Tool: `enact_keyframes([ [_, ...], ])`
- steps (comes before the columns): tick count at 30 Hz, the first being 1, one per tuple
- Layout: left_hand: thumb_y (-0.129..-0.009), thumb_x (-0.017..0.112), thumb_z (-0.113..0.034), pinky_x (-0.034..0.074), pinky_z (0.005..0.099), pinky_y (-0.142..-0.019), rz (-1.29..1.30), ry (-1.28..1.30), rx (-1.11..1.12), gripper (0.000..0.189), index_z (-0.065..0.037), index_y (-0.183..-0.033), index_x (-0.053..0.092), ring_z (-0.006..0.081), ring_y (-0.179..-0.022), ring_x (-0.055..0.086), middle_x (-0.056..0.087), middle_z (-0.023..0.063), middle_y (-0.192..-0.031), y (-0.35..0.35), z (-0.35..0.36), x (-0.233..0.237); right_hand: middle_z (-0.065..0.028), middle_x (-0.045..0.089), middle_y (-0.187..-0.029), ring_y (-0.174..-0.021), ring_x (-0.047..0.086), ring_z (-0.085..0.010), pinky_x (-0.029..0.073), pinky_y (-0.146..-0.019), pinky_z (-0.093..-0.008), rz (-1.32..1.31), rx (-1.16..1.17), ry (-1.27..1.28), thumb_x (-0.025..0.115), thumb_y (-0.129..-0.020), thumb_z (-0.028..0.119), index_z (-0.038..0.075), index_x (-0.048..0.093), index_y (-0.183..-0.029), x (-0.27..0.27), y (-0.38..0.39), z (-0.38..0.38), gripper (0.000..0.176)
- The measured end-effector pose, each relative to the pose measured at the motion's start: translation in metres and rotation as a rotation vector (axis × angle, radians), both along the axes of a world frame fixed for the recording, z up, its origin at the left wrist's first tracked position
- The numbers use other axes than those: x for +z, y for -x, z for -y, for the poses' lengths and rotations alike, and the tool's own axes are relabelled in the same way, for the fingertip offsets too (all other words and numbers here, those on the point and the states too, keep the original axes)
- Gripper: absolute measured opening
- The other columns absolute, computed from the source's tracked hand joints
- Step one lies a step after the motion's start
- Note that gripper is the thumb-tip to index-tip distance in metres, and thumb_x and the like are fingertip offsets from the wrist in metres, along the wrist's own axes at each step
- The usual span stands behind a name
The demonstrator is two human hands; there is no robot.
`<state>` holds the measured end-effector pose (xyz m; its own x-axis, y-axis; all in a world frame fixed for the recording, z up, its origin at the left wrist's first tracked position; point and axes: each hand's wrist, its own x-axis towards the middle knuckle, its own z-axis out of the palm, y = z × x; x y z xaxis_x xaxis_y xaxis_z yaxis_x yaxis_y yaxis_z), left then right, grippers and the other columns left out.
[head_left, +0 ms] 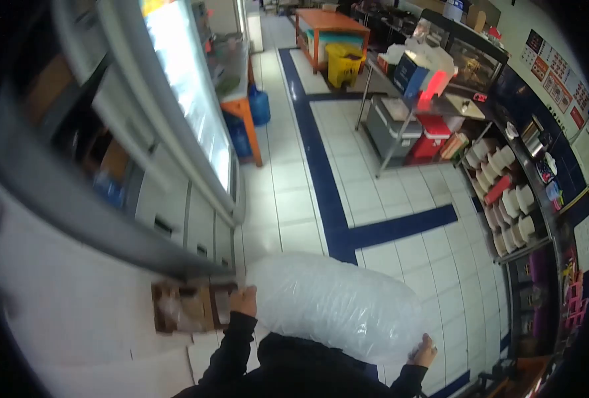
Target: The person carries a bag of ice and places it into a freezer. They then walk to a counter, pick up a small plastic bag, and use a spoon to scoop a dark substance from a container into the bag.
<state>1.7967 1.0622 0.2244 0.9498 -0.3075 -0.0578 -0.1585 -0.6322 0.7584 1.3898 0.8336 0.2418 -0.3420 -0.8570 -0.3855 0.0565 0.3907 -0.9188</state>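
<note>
A large, bulging translucent plastic bag (337, 302) lies crosswise in front of my body, above the tiled floor. What fills it cannot be made out through the shiny film. My left hand (244, 302) is closed on the bag's left end. At the lower right end, my right hand (425, 351) grips the bag, its fingers bent and partly hidden. Both my sleeves are black.
An open cardboard box (181, 308) sits on the floor at left, beside a tall lit fridge (198, 99). A metal table (434, 106) stands over coolers (392, 126). Shelves of stacked white containers (507, 199) line the right. A yellow bin (343, 65) stands near an orange table (331, 21).
</note>
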Motion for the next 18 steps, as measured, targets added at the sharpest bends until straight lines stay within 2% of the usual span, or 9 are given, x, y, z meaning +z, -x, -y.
enact_keyframes([
  [4, -0.077, 0.052, -0.027, 0.039, 0.0444, -0.057, 0.034, -0.095, 0.026, 0.035, 0.007, -0.069, 0.057, 0.0396, -0.065, 0.058, 0.056, 0.0267, -0.069, -0.122, 0.118, -0.047, 0.0053, 0.034, -0.047, -0.033, 0.029, -0.0063, 0.021, -0.03, -0.0231, -0.035, 0.147, 0.085, 0.06, -0.078, 0.021, 0.007, 0.051, -0.069, -0.016, -0.125, 0.142, 0.019],
  [5, -0.077, 0.052, -0.019, 0.041, 0.0421, -0.057, -0.409, 0.211, 0.266, 0.025, 0.004, -0.07, 0.06, 0.0374, -0.066, 0.059, 0.059, 0.0238, -0.069, -0.14, 0.166, -0.008, 0.0053, 0.034, -0.047, -0.033, 0.029, -0.006, 0.02, -0.031, -0.0226, -0.05, 0.078, 0.079, 0.06, -0.079, 0.021, 0.009, 0.05, -0.068, -0.02, -0.164, 0.19, 0.019],
  [6, -0.077, 0.052, -0.019, 0.041, 0.0421, -0.057, -0.4, 0.193, 0.27, 0.025, 0.004, -0.07, 0.06, 0.0374, -0.066, 0.059, 0.059, 0.0238, -0.069, -0.18, 0.192, -0.019, 0.0053, 0.034, -0.047, -0.034, 0.029, -0.0057, 0.02, -0.031, -0.0221, -0.045, -0.005, 0.058, 0.06, -0.079, 0.021, 0.01, 0.049, -0.067, -0.026, -0.21, 0.225, 0.019],
  [8, -0.077, 0.052, -0.013, 0.044, 0.0415, -0.056, 0.443, -0.378, -0.18, 0.016, 0.0, -0.072, 0.061, 0.0359, -0.066, 0.059, 0.059, 0.0207, -0.069, -0.23, 0.227, -0.062, 0.0058, 0.034, -0.047, -0.035, 0.028, -0.0054, 0.019, -0.032, -0.0222, -0.103, 0.224, 0.026, 0.06, -0.079, 0.02, 0.012, 0.048, -0.066, 0.014, -0.288, 0.295, 0.019],
  [9, -0.076, 0.054, -0.012, 0.043, 0.0447, -0.054, 0.11, -0.101, -0.069, 0.013, 0.001, -0.074, 0.059, 0.0386, -0.065, 0.057, 0.058, 0.0196, -0.07, -0.265, 0.256, -0.065, 0.0065, 0.034, -0.047, -0.035, 0.029, -0.0052, 0.02, -0.033, -0.0229, -0.078, 0.253, 0.024, 0.062, -0.077, 0.02, 0.012, 0.047, -0.065, 0.021, -0.327, 0.334, 0.02],
  [12, -0.076, 0.053, -0.012, 0.042, 0.0418, -0.05, 0.114, -0.017, 0.063, 0.017, 0.003, -0.071, 0.058, 0.0313, -0.059, 0.059, 0.055, 0.0178, -0.061, -0.364, 0.335, -0.1, 0.0055, 0.036, -0.048, -0.035, 0.031, -0.0057, 0.021, -0.033, -0.0226, -0.05, 0.344, -0.022, 0.063, -0.076, 0.021, 0.011, 0.048, -0.066, 0.007, -0.422, 0.451, 0.021],
  [13, -0.077, 0.053, -0.013, 0.031, 0.0318, -0.039, -0.159, 0.391, 0.312, 0.025, -0.001, -0.055, 0.051, 0.0123, -0.042, 0.043, 0.041, 0.0009, -0.046, -0.39, 0.391, -0.038, 0.004, 0.038, -0.05, -0.035, 0.032, -0.0058, 0.022, -0.033, -0.0216, -0.098, 0.316, -0.051, 0.064, -0.076, 0.022, 0.01, 0.048, -0.066, 0.017, -0.464, 0.481, 0.023],
  [16, -0.076, 0.052, -0.018, 0.034, 0.0348, -0.046, -0.059, 0.156, 0.188, 0.03, 0.009, -0.062, 0.05, 0.0093, -0.053, 0.045, 0.043, 0.0102, -0.046, -0.491, 0.47, -0.031, 0.0046, 0.036, -0.048, -0.036, 0.029, -0.0061, 0.019, -0.034, -0.0227, -0.1, 0.281, 0.041, 0.062, -0.075, 0.023, 0.007, 0.051, -0.066, 0.021, -0.577, 0.554, 0.022],
  [18, -0.076, 0.054, -0.018, 0.031, 0.0349, -0.044, -0.248, 0.285, 0.33, 0.031, 0.009, -0.061, 0.048, 0.0098, -0.049, 0.041, 0.041, 0.0091, -0.046, -0.565, 0.536, -0.048, 0.0052, 0.035, -0.049, -0.036, 0.029, -0.006, 0.019, -0.035, -0.0227, -0.047, 0.263, 0.055, 0.063, -0.075, 0.024, 0.007, 0.049, -0.066, 0.007, -0.647, 0.619, 0.023],
])
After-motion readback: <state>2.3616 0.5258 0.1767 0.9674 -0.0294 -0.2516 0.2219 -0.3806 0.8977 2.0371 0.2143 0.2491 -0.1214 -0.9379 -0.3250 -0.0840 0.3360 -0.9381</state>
